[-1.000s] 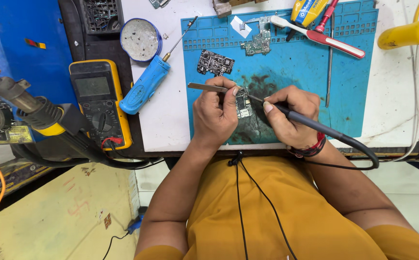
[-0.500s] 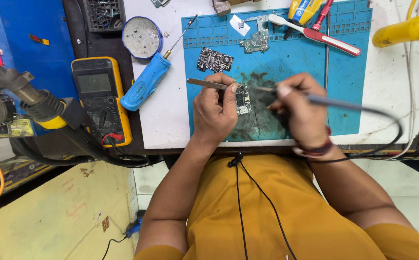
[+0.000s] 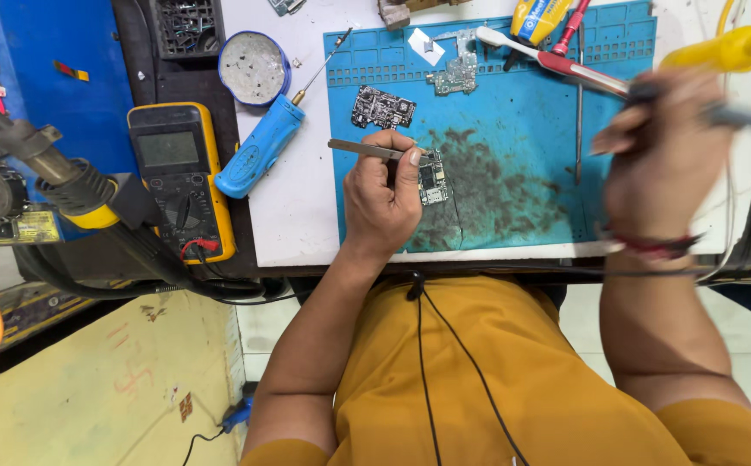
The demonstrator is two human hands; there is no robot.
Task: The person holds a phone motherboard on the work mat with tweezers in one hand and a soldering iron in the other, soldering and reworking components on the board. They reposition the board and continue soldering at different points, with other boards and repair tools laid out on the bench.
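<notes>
Head view: tweezers (image 3: 367, 148) crosswise, tips rightward.

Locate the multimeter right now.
In the head view, the yellow multimeter lies left of the white board, off the blue mat, between the hot-air handle and the blue screwdriver, well left of the left hand.

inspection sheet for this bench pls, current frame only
Surface: blue work mat on a white table, dark stains mid-mat.
Job's things: small circuit board under the left hand; tweezers in its grip.
Clutter: second board, blue screwdriver, round tin, yellow multimeter.
Grips: right hand blurred, holding a soldering iron off the board.
Cables: black cord over the yellow shirt.
Surroundings: hot-air handle at left.
</notes>
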